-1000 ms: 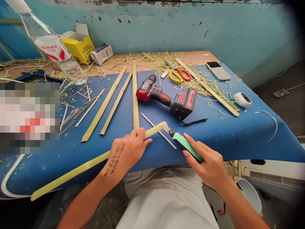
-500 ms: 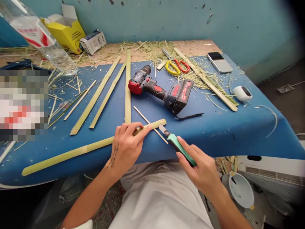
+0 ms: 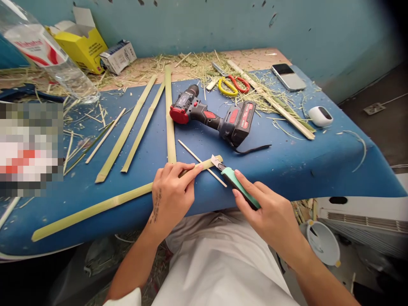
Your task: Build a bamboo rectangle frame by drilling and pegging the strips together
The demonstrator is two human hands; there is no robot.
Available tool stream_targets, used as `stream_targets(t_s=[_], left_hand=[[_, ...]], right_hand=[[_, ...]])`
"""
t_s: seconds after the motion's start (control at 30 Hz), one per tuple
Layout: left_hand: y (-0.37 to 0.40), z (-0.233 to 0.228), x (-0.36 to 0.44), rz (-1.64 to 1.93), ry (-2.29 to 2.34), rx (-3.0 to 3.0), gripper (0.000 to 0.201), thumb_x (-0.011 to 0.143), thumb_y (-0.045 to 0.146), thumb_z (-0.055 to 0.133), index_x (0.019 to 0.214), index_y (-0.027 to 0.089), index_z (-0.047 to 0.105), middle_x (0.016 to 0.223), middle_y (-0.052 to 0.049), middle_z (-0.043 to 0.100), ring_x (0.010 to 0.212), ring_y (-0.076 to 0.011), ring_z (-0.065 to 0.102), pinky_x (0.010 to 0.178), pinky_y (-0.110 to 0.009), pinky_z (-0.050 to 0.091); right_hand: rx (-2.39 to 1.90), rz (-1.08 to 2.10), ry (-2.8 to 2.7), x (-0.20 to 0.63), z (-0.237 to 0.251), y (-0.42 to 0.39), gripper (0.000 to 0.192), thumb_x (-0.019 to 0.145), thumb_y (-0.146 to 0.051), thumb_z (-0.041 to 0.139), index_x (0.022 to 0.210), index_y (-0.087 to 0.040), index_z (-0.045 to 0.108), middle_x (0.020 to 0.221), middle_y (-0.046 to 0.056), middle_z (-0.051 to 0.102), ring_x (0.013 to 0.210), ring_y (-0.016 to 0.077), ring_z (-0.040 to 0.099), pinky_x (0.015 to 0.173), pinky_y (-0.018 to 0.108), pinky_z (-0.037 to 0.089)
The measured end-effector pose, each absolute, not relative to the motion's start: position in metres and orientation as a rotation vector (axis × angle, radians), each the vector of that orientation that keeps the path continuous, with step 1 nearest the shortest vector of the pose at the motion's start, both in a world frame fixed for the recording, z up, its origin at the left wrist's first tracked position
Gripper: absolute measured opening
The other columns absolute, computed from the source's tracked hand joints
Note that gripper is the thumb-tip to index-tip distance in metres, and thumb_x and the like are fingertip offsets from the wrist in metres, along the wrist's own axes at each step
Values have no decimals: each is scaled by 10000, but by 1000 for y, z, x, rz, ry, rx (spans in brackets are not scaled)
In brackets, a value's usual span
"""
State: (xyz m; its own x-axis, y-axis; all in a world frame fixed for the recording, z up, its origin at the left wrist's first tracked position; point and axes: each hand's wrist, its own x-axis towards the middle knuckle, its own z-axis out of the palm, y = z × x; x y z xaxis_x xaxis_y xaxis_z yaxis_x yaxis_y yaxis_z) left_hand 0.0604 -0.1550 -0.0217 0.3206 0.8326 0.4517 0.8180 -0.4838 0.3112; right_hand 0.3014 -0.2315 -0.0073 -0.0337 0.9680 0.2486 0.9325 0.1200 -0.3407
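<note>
My left hand [image 3: 172,193] presses down on a long green bamboo strip [image 3: 95,207] that lies across the near edge of the blue table [image 3: 318,170]. My right hand [image 3: 270,214] grips a green-handled utility knife [image 3: 237,185]. Its blade tip touches the strip's right end by my left fingertips. A thin pale stick [image 3: 200,161] crosses under that end.
A red and black cordless drill [image 3: 216,119] lies behind my hands. Three more bamboo strips [image 3: 127,127] lie to the left. Scissors [image 3: 231,85], a phone [image 3: 288,76], a white device [image 3: 320,116], a plastic bottle [image 3: 47,55], a yellow box [image 3: 83,40] and shavings sit farther back.
The strip's right end has dropped from raised to flat on the table. The knife drew slightly away, then came back against the strip's end. The view tilted down.
</note>
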Motion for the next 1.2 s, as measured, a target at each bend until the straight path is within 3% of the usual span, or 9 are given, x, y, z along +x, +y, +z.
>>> stream_targets(t_s=[0.17, 0.33, 0.63, 0.83, 1.2], left_hand=[[-153, -20, 60, 881, 1606, 2499, 354, 1010, 132, 650, 1223, 364, 812, 1109, 3, 797, 959, -224, 652, 777, -405, 431], [-151, -21, 59, 875, 1561, 2517, 379, 987, 99, 659, 1222, 355, 810, 1099, 15, 798, 976, -219, 642, 779, -403, 447], [-154, -19, 61, 920, 1597, 2435, 286, 1046, 224, 611, 1172, 359, 831, 1039, 14, 804, 950, -233, 602, 773, -390, 478], [-159, -16, 61, 909, 1545, 2477, 250, 1012, 317, 669, 1221, 316, 807, 1088, -17, 792, 1035, -262, 614, 889, -419, 484], [-157, -23, 62, 913, 1565, 2509, 263, 1052, 263, 596, 1174, 312, 824, 1049, -44, 797, 974, -262, 558, 855, -416, 476]], right_hand=[[-1855, 233, -1988, 306, 0, -233, 509, 1076, -426, 572, 1565, -288, 605, 792, -17, 628, 620, 118, 540, 671, 259, 445], [-1869, 215, -1975, 303, -3, -230, 511, 1074, -426, 573, 1566, -292, 605, 756, -25, 581, 600, 124, 494, 652, 261, 426], [-1892, 244, -2016, 307, 4, -231, 517, 1069, -456, 563, 1558, -298, 616, 743, -19, 549, 575, 127, 429, 640, 262, 413], [-1899, 262, -1968, 298, 1, -226, 523, 1067, -452, 558, 1561, -287, 614, 776, -5, 594, 620, 141, 493, 689, 277, 431], [-1901, 242, -1967, 302, -2, -231, 526, 1073, -478, 530, 1557, -292, 620, 762, 5, 606, 596, 135, 488, 681, 277, 433]])
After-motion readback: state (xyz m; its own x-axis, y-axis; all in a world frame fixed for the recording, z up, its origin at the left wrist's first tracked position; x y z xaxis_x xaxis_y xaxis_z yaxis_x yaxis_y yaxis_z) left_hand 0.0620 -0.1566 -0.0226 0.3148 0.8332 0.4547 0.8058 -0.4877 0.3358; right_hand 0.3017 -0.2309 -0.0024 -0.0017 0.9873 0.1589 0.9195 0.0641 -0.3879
